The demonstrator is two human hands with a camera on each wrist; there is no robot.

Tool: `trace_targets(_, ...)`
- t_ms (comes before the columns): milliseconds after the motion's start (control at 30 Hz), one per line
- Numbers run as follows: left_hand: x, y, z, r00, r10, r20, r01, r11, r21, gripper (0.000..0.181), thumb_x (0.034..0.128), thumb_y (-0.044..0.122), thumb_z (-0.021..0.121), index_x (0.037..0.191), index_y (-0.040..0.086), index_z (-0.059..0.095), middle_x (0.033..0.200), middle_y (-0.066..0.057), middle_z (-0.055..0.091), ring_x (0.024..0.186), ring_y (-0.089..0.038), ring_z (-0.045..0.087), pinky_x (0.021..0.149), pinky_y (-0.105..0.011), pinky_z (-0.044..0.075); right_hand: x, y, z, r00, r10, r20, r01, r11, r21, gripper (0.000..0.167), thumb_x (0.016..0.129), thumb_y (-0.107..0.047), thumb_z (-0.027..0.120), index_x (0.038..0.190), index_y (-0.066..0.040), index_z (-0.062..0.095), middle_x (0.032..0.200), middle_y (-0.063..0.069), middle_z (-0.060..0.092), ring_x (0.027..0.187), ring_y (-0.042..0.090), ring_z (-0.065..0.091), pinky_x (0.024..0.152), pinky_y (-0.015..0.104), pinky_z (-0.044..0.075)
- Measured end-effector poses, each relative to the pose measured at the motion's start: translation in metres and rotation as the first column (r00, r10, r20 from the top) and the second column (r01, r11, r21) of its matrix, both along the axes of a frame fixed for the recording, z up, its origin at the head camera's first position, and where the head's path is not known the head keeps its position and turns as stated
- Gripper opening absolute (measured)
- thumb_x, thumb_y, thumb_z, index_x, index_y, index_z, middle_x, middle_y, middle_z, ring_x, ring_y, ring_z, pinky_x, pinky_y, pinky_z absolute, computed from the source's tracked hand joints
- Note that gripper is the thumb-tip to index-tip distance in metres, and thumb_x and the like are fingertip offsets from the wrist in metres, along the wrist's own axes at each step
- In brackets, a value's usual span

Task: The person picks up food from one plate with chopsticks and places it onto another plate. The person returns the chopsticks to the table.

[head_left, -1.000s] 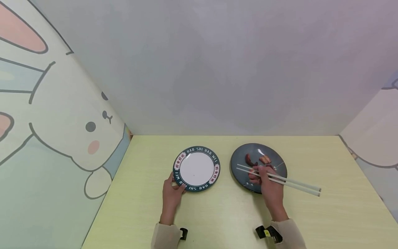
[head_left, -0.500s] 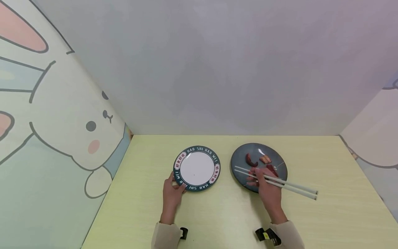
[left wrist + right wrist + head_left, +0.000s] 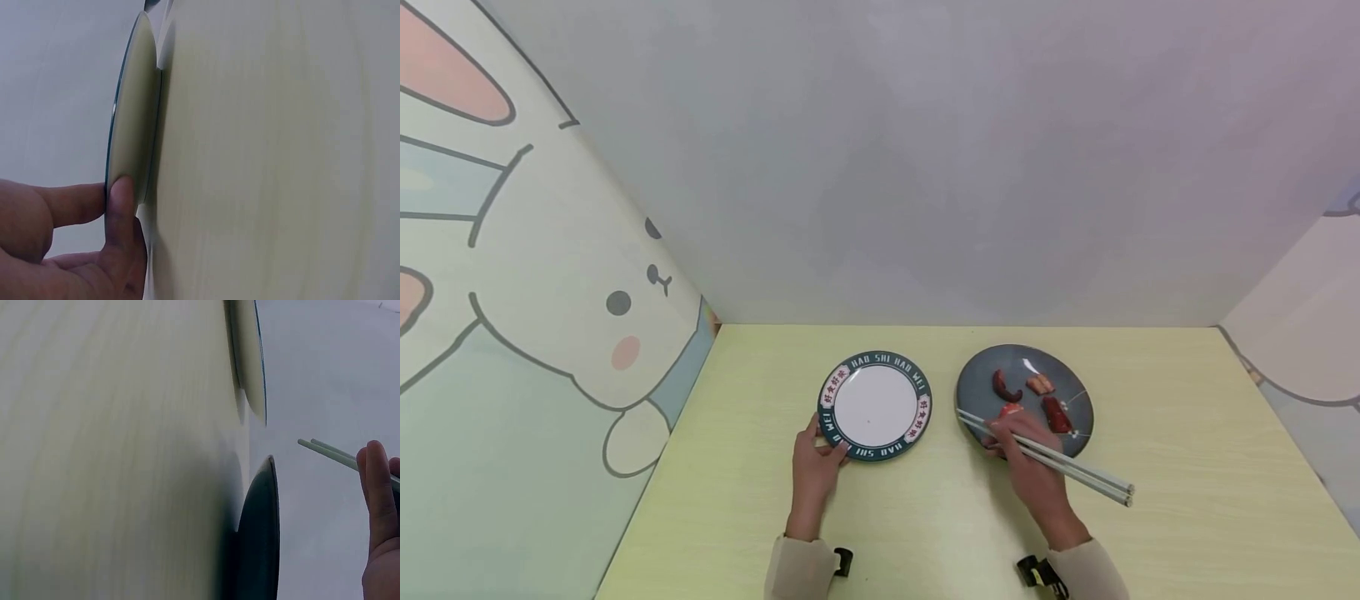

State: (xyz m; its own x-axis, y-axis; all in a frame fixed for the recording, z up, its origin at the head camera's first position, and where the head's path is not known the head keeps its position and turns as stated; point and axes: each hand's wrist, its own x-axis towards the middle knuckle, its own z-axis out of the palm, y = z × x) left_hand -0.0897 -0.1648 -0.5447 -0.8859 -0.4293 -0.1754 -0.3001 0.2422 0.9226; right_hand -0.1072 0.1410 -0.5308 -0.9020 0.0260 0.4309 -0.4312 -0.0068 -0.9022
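Observation:
At the lower left of a white plate (image 3: 871, 408) with a dark green lettered rim, my left hand (image 3: 815, 473) grips the edge. The left wrist view shows the plate edge (image 3: 134, 119) between thumb and fingers. My right hand (image 3: 1036, 468) holds a pair of pale chopsticks (image 3: 1078, 473) over the front of a dark grey plate (image 3: 976, 379). Nothing shows between the chopstick tips (image 3: 306, 442). On the dark plate lie a curved dark-red piece (image 3: 1004, 387), a pinkish-brown piece (image 3: 1040, 384) and a red piece (image 3: 1057, 414). A bright red piece (image 3: 1011, 409) is partly hidden by my right hand.
Both plates stand on a pale wood-grain table (image 3: 925, 517), a narrow strip of it between them. A plain grey wall (image 3: 955, 208) rises behind the table. On the left, a side wall carries a cartoon rabbit (image 3: 580, 283).
My right hand and the chopsticks have moved left and toward the front of the dark plate, uncovering more of the red piece. The left hand and the white plate stay where they were.

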Motion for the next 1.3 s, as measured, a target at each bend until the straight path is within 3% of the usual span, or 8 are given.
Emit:
trace_targets(200, 0.001, 0.000, 0.000, 1.000, 0.007, 0.006, -0.007, 1.000, 0.003, 0.078, 0.0923, -0.012, 0.068, 0.161, -0.008, 0.031, 0.136, -0.028, 0.047, 0.096, -0.026, 0.065, 0.069, -0.027, 0.062, 0.000, -0.001, -0.002, 0.993, 0.008, -0.119, 0.014, 0.982, 0.188, 0.022, 0.089, 0.018, 0.071, 0.090, -0.002, 0.078, 0.080, 0.013, 0.071, 0.072, 0.009, 0.069, 0.064, 0.017, 0.058)
trace_targets(500, 0.001, 0.001, 0.002, 1.000, 0.014, -0.004, -0.014, 1.000, 0.002, 0.078, 0.0919, -0.013, 0.068, 0.161, -0.008, 0.031, 0.135, -0.028, 0.047, 0.093, -0.024, 0.064, 0.069, -0.027, 0.062, -0.002, -0.004, 0.000, 0.948, 0.070, -0.311, 0.043, 0.939, 0.342, 0.026, 0.078, 0.021, 0.077, 0.091, -0.001, 0.079, 0.084, 0.003, 0.071, 0.074, 0.010, 0.064, 0.069, 0.013, 0.053)
trace_targets(733, 0.002, 0.002, 0.004, 1.000, 0.004, -0.016, -0.004, 1.000, 0.020, 0.078, 0.0921, -0.013, 0.068, 0.161, -0.010, 0.030, 0.135, -0.030, 0.046, 0.094, -0.026, 0.065, 0.070, -0.029, 0.063, 0.000, -0.003, -0.006, 0.922, 0.127, -0.365, 0.128, 0.791, 0.598, 0.020, 0.082, -0.001, 0.084, 0.100, -0.008, 0.082, 0.096, -0.005, 0.071, 0.083, 0.007, 0.066, 0.077, 0.016, 0.053)
trace_targets(800, 0.002, 0.002, 0.004, 1.000, 0.005, -0.013, -0.005, 1.000, 0.023, 0.079, 0.0925, -0.013, 0.068, 0.161, -0.009, 0.030, 0.135, -0.029, 0.046, 0.094, -0.025, 0.064, 0.070, -0.028, 0.062, 0.000, -0.003, -0.007, 0.918, 0.155, -0.365, 0.123, 0.763, 0.634, 0.020, 0.083, -0.004, 0.085, 0.103, -0.009, 0.082, 0.099, -0.007, 0.070, 0.084, 0.005, 0.065, 0.077, 0.016, 0.053)
trace_targets(933, 0.001, 0.002, 0.003, 1.000, 0.002, -0.011, -0.002, 1.000, 0.026, 0.079, 0.0928, -0.012, 0.068, 0.161, -0.009, 0.029, 0.135, -0.029, 0.046, 0.093, -0.024, 0.064, 0.070, -0.028, 0.063, 0.000, -0.006, -0.010, 0.902, 0.204, -0.380, 0.106, 0.750, 0.653, 0.021, 0.084, -0.005, 0.085, 0.104, -0.006, 0.082, 0.100, -0.006, 0.067, 0.082, 0.004, 0.065, 0.071, 0.017, 0.053)
trace_targets(1033, 0.001, 0.001, 0.002, 1.000, -0.001, -0.012, 0.001, 1.000, 0.024, 0.079, 0.0927, -0.013, 0.068, 0.161, -0.009, 0.029, 0.135, -0.029, 0.046, 0.092, -0.023, 0.064, 0.070, -0.028, 0.063, -0.002, -0.009, -0.013, 0.879, 0.221, -0.423, 0.132, 0.739, 0.661, 0.014, 0.097, -0.016, 0.077, 0.104, -0.004, 0.082, 0.099, -0.002, 0.067, 0.080, 0.008, 0.066, 0.068, 0.020, 0.053)
trace_targets(1200, 0.001, 0.001, 0.000, 1.000, 0.007, -0.021, -0.006, 0.999, 0.039, 0.078, 0.0922, -0.014, 0.067, 0.161, -0.009, 0.030, 0.134, -0.030, 0.046, 0.091, -0.023, 0.064, 0.069, -0.028, 0.062, -0.008, -0.014, -0.020, 0.825, 0.240, -0.512, 0.194, 0.729, 0.656, 0.050, 0.112, -0.038, 0.047, 0.096, -0.003, 0.081, 0.094, 0.001, 0.065, 0.076, 0.013, 0.066, 0.064, 0.024, 0.054)
trace_targets(1300, 0.000, 0.001, 0.000, 1.000, 0.007, -0.022, -0.006, 0.999, 0.040, 0.078, 0.0920, -0.014, 0.067, 0.161, -0.010, 0.029, 0.135, -0.030, 0.045, 0.092, -0.025, 0.064, 0.069, -0.028, 0.062, -0.010, -0.017, -0.021, 0.814, 0.252, -0.523, 0.199, 0.726, 0.659, 0.052, 0.112, -0.037, 0.046, 0.093, -0.003, 0.080, 0.092, 0.002, 0.063, 0.074, 0.014, 0.064, 0.062, 0.024, 0.054)
